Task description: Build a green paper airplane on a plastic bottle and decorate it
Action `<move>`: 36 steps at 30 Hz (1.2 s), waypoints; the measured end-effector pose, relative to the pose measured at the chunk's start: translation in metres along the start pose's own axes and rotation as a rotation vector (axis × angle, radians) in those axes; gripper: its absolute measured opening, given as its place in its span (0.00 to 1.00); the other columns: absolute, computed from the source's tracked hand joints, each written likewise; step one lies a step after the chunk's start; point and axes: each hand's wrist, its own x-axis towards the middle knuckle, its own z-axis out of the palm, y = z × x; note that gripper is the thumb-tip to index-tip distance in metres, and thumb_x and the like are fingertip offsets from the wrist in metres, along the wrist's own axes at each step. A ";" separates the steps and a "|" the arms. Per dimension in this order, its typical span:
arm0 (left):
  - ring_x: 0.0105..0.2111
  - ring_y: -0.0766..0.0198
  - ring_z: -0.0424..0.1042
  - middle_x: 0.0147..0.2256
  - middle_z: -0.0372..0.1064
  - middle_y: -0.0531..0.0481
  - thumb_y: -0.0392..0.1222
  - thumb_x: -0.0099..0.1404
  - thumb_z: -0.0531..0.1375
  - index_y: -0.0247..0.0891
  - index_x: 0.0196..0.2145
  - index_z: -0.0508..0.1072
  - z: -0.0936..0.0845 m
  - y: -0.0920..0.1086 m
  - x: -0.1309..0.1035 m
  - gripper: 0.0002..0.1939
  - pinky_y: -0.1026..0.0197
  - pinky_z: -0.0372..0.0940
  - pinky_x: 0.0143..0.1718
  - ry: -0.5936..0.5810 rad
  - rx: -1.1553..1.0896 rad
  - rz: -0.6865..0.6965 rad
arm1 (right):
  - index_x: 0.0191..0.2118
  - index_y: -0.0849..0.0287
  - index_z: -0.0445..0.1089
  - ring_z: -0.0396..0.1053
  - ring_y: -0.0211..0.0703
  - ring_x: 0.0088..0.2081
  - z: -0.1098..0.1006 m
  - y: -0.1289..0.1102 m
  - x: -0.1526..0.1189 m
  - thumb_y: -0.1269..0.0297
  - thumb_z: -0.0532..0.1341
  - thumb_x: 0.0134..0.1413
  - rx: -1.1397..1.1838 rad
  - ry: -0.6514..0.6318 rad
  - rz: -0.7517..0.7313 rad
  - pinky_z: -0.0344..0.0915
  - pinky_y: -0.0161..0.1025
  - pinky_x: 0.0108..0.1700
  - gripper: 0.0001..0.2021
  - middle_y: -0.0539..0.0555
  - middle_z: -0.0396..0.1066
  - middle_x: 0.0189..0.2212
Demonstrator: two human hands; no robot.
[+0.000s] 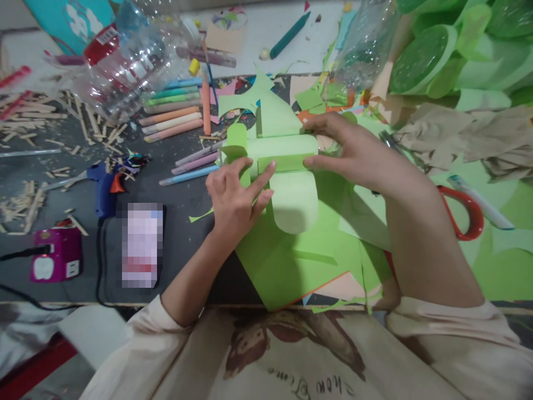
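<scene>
A pale green paper-wrapped roll [283, 145] lies sideways, with what looks like clear plastic at its ends. Along its near side runs a darker green paper strip [287, 163]. My left hand [235, 194] presses the strip's left part with a fingertip, its other fingers around the roll's left end. My right hand [353, 150] grips the right end, thumb at the strip and fingers on the far side. A rounded pale green flap [295, 203] extends toward me, and another pale flap [277, 116] extends away. A bright green tab [236, 136] sits at the left end.
Green paper sheets [291, 261] lie underneath. To the left are a blue glue gun [102, 189], a phone [141, 244], a magenta box with a cable [56, 255] and felt pens [175, 119]. Red-handled scissors [474, 222] lie right; plastic bottles [137, 61] stand behind.
</scene>
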 end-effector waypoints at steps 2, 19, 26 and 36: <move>0.53 0.47 0.64 0.54 0.67 0.39 0.64 0.73 0.40 0.53 0.60 0.71 0.000 0.001 0.000 0.31 0.46 0.50 0.57 -0.006 -0.006 -0.002 | 0.52 0.50 0.67 0.69 0.61 0.57 0.001 0.001 0.000 0.53 0.67 0.55 -0.026 0.000 -0.008 0.69 0.61 0.56 0.21 0.56 0.71 0.53; 0.55 0.48 0.64 0.54 0.64 0.35 0.59 0.75 0.41 0.48 0.59 0.73 -0.006 0.003 0.001 0.29 0.47 0.56 0.55 -0.014 0.057 0.023 | 0.54 0.47 0.62 0.65 0.62 0.60 0.022 0.006 0.000 0.47 0.68 0.52 -0.108 0.137 0.048 0.64 0.64 0.60 0.26 0.57 0.67 0.55; 0.54 0.49 0.66 0.54 0.66 0.38 0.57 0.76 0.42 0.45 0.57 0.75 -0.010 -0.004 0.003 0.28 0.49 0.55 0.57 -0.022 -0.020 -0.012 | 0.56 0.47 0.63 0.63 0.61 0.63 0.009 -0.001 0.000 0.48 0.67 0.53 -0.061 0.049 0.103 0.60 0.63 0.64 0.27 0.57 0.67 0.58; 0.51 0.52 0.69 0.50 0.70 0.39 0.54 0.76 0.44 0.43 0.54 0.76 -0.008 -0.006 0.003 0.26 0.52 0.58 0.54 0.091 -0.046 0.014 | 0.56 0.50 0.64 0.63 0.60 0.65 -0.008 0.003 -0.002 0.63 0.67 0.53 0.053 -0.044 0.007 0.62 0.65 0.64 0.25 0.57 0.68 0.60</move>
